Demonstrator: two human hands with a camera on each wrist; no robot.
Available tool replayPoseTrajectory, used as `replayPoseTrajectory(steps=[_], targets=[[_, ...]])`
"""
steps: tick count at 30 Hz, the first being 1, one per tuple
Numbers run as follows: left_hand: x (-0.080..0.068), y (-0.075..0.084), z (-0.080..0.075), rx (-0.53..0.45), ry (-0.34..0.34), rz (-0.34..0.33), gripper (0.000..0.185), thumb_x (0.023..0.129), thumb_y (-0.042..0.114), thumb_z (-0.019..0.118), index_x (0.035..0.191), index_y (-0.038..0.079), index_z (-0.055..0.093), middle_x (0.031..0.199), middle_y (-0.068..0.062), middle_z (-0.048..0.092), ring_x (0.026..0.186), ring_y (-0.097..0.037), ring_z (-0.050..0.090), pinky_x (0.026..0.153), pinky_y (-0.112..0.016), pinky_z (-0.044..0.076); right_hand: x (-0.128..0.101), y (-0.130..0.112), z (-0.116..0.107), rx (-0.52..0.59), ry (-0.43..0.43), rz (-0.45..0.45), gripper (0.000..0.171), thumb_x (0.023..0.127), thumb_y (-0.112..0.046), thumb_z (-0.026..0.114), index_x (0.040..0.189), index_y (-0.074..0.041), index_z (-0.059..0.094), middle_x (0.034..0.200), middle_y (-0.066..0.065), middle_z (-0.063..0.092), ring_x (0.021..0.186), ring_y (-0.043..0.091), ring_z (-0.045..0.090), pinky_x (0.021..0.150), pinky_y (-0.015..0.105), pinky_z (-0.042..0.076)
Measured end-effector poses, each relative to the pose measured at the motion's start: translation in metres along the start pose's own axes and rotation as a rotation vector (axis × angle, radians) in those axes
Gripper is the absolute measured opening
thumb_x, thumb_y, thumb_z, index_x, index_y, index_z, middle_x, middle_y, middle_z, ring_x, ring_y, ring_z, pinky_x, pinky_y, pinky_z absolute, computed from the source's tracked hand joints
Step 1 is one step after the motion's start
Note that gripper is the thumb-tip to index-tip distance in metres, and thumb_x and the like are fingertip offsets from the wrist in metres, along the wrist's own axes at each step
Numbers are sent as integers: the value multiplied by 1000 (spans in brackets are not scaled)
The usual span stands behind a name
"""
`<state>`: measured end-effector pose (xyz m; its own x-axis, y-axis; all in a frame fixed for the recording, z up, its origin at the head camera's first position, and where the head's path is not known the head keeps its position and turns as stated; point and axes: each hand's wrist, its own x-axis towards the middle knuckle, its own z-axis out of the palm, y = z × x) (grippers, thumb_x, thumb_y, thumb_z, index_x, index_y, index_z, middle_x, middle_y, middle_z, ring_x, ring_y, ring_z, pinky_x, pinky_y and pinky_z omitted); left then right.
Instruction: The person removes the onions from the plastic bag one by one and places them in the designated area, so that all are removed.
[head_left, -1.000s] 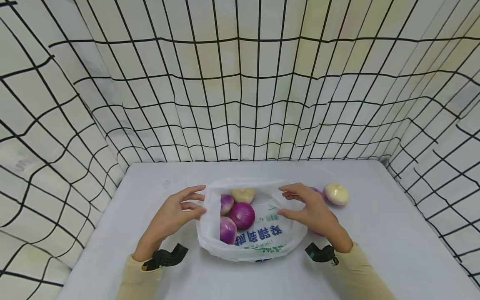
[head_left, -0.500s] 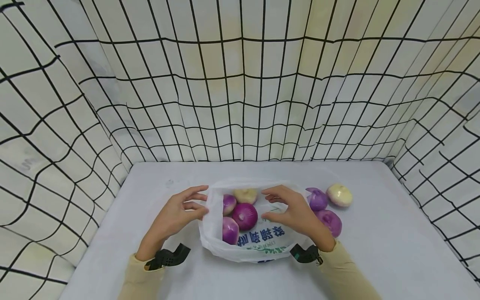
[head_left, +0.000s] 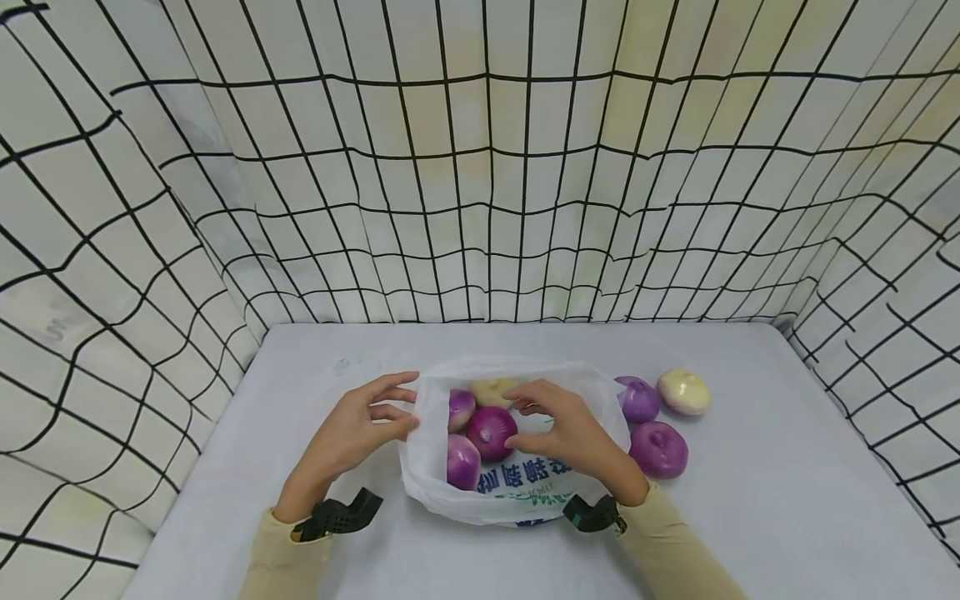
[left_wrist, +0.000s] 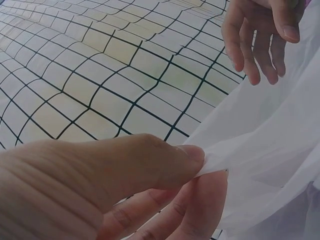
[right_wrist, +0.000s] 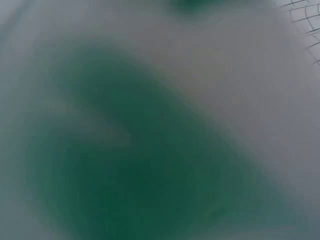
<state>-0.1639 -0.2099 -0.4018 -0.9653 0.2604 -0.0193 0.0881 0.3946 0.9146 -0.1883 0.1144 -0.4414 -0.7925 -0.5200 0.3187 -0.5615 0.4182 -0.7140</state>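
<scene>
Now the left hand (head_left: 358,429) pinches the left edge of the white bag (head_left: 430,454); the right hand (head_left: 564,423), fingers spread, hangs over the dark purple onion (head_left: 490,433) inside, touching or not, hard to say. Plastic cuts off two lighter onions (head_left: 462,463) at left. Right wrist view: just green blur. White worktop (head_left: 787,458) below, black netting (head_left: 491,150) along the far side.

Black grid netting (head_left: 491,149), white tabletop (head_left: 750,500), possibly a pale wall (head_left: 634,117) behind (yellowish in patches)
</scene>
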Motion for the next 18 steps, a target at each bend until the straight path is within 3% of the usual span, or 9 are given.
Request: replayPoseTrajectory(steps=[7, 18], targets=[[1, -4, 1, 15, 5, -2, 66, 92, 14, 76, 152, 10, 49, 137, -22, 64, 101, -14, 75, 78, -25, 62, 1, 6, 9, 5, -39, 2, 57, 81, -17, 89, 133, -11, 66, 126, 8, 68, 114, 24, 70, 98, 37, 60], [2, -6, 1, 26, 6, -13, 66, 92, 15, 77, 152, 12, 50, 137, -22, 64, 106, -25, 75, 79, -25, 62, 0, 13, 17, -3, -55, 67, 60, 81, -20, 89, 136, -16, 64, 128, 5, 64, 109, 22, 70, 93, 38, 62]])
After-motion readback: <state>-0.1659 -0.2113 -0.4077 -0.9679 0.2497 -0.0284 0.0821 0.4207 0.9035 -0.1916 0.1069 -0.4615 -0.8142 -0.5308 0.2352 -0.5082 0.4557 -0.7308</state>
